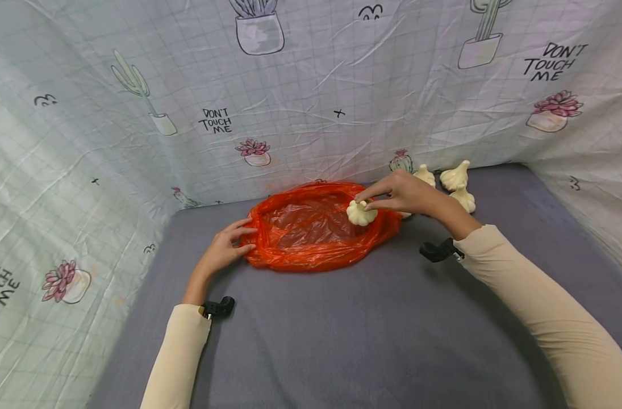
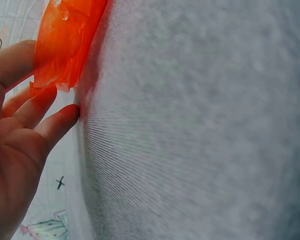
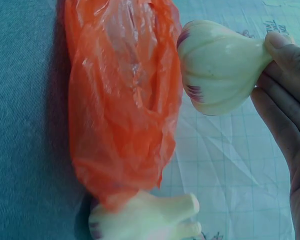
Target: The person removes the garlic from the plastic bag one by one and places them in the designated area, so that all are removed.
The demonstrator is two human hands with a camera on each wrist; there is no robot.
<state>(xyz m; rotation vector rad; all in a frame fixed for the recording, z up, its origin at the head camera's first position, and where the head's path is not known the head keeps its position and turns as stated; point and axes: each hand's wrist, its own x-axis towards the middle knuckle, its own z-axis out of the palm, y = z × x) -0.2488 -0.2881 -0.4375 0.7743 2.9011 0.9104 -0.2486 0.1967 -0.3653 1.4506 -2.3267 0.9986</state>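
My right hand (image 1: 405, 193) pinches a garlic bulb (image 1: 360, 213) by its stem, with thumb and fingertips. That bulb is over the right end of an orange-red plastic bag (image 1: 311, 264), whose wide mouth faces up. In the right wrist view the held garlic bulb (image 3: 220, 70) is pale, with purple streaks. My left hand (image 1: 224, 247) rests against the bag's left end, its fingers spread and nearly straight. The left wrist view has these fingers (image 2: 57, 127) right at the edge of the thin plastic.
More garlic bulbs (image 1: 455, 177) lie at the back right of the grey table (image 1: 311, 335), partly behind my right hand. Another bulb (image 3: 140, 215) sits by the bag's right end. A printed cloth (image 1: 300, 85) hangs behind and along the sides.
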